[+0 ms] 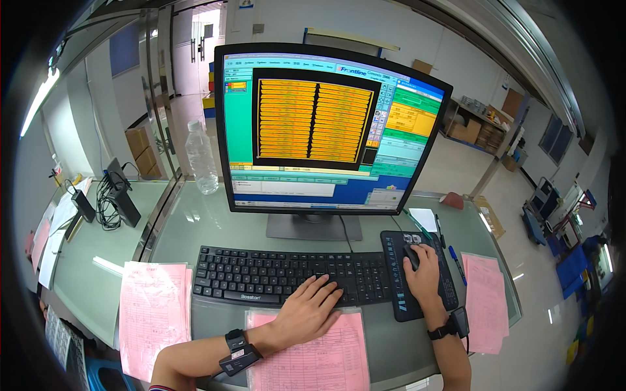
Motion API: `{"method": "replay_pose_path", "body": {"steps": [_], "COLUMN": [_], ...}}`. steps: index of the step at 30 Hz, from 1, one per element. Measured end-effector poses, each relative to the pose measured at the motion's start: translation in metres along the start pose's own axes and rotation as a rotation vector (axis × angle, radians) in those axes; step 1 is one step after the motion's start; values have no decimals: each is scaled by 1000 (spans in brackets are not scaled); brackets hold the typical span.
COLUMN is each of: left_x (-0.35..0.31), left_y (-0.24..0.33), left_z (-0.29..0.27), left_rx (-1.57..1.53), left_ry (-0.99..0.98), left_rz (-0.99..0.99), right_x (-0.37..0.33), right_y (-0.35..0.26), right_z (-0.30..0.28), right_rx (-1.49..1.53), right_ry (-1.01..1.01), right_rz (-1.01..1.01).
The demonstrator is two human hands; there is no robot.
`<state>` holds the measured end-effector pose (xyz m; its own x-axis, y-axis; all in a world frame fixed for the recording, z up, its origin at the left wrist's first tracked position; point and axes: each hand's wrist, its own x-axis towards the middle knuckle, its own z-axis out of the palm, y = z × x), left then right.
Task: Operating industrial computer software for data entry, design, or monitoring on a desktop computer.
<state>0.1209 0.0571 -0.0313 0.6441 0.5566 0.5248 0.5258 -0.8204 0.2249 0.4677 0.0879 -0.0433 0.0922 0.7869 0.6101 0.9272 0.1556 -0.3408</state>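
My left hand (309, 309) lies with its fingers stretched over the right part of a black keyboard (244, 274), its wrist above a pink printed sheet (313, 358) in a clear sleeve. Under my right hand (422, 270) is a dark computer mouse (411, 257), the fingers wrapped over it. The mouse rests on a black mouse pad (407, 306) with blue print. Behind the keyboard stands a monitor (332, 208), showing a panel of yellow-orange strips in two columns on black. Both my wrists wear black straps with small boxes.
More pink sheets (153, 313) lie left of the keyboard, and another pink stack (484, 303) lies at the right. Pens, including a blue pen (458, 265), lie beside the pad. A clear plastic bottle (201, 159) stands left of the monitor. Black adapters (122, 203) with cables sit further left.
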Motion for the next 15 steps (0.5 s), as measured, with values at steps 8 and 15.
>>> {"method": "replay_pose_path", "body": {"steps": [8, 15], "left_x": [0, 0], "left_y": [-3, -1], "left_z": [2, 6], "left_rx": [7, 53], "left_ry": [9, 126], "left_rz": [-3, 48], "right_x": [3, 1], "right_y": [-2, 0], "right_z": [2, 0], "right_rx": [7, 33], "right_ry": [-8, -3], "right_rz": [6, -32]}}
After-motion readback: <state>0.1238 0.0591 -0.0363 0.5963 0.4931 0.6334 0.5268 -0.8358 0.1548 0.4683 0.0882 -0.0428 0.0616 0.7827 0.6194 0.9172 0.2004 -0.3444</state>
